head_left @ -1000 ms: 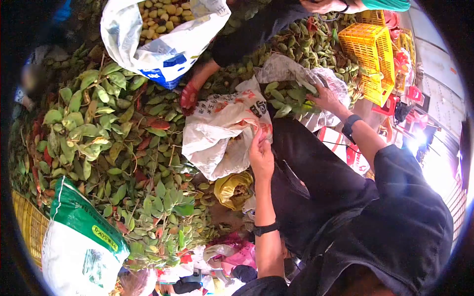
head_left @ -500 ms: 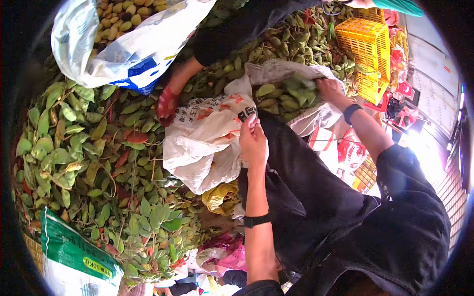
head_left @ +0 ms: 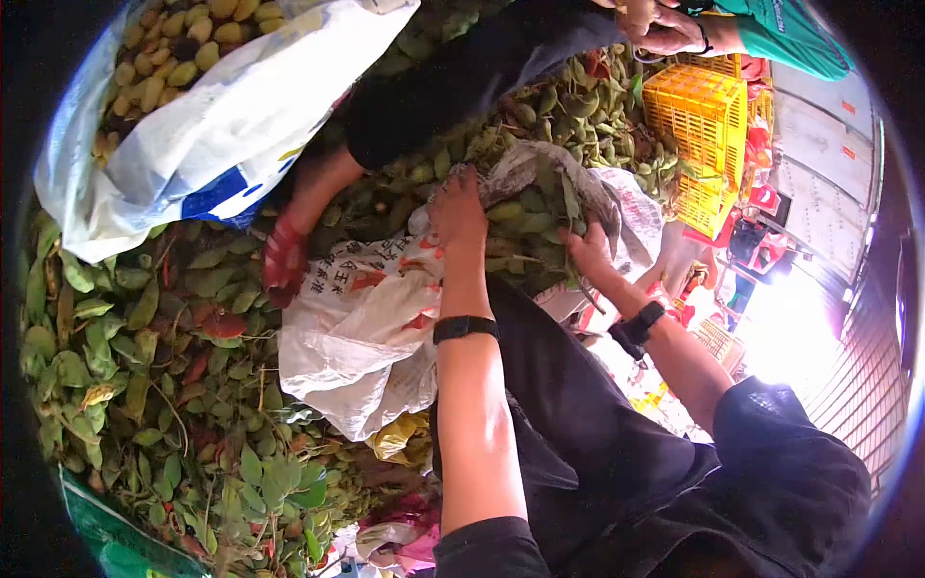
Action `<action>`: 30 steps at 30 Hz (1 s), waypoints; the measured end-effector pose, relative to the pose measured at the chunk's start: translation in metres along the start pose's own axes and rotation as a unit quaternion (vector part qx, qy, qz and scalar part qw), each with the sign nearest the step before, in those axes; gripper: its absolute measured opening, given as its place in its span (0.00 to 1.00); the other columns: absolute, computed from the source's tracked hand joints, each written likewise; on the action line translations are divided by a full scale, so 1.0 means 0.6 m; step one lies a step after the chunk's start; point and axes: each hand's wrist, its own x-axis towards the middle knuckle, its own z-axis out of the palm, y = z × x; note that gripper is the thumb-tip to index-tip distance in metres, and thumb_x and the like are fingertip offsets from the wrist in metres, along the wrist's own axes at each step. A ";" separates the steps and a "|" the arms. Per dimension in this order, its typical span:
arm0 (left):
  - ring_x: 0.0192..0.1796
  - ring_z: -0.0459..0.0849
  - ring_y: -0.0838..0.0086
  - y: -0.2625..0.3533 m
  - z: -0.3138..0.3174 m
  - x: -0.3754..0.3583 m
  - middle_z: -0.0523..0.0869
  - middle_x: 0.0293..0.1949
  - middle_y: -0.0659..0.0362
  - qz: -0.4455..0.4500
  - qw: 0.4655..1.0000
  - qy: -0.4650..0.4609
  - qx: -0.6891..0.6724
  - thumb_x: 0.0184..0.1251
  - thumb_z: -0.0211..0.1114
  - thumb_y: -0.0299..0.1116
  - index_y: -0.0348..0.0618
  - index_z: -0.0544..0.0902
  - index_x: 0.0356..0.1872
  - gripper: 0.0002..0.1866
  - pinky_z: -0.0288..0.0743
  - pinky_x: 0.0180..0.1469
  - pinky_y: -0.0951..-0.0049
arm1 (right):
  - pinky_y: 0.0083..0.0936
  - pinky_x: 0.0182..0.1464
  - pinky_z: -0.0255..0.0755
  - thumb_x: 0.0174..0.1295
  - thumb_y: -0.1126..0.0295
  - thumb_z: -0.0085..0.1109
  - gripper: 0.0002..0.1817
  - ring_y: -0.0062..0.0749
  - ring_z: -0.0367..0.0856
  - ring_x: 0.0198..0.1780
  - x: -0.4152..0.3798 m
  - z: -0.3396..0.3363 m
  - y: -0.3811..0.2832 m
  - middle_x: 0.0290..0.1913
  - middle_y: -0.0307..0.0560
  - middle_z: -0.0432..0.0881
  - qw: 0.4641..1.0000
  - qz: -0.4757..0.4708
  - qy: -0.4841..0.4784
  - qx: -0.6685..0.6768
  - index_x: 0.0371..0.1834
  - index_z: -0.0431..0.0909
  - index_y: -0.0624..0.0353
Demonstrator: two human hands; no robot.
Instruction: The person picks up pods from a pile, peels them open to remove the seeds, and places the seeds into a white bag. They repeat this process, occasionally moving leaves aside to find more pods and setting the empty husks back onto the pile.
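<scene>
A white woven sack (head_left: 356,328) with red and black print lies in front of me, its mouth full of green pods (head_left: 525,226). My left hand (head_left: 457,207) reaches over the pods and grips the far rim of the sack's mouth. At the near right rim, my right hand (head_left: 590,250) has its fingers closed on the sack's edge, among the pods. Each wrist carries a black band.
Green pods and leaves (head_left: 173,366) cover the ground at left. A big white bag of tan nuts (head_left: 212,125) lies top left. Another person's dark leg (head_left: 453,87), red-sandalled foot (head_left: 282,258) and hands (head_left: 665,24) are ahead. Yellow crates (head_left: 708,125) stand at right.
My left hand has moved from the sack's near printed edge up to its far rim. My right hand has come down from the far rim to the near right side.
</scene>
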 end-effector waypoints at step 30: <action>0.39 0.79 0.63 -0.057 -0.033 -0.085 0.83 0.35 0.48 -0.208 0.823 -0.072 -0.524 0.67 0.50 0.33 0.34 0.77 0.43 0.13 0.69 0.44 0.68 | 0.45 0.67 0.57 0.53 0.63 0.56 0.25 0.42 0.67 0.64 -0.161 0.071 0.134 0.58 0.52 0.74 0.749 -0.405 -0.161 -0.499 0.57 0.75 0.57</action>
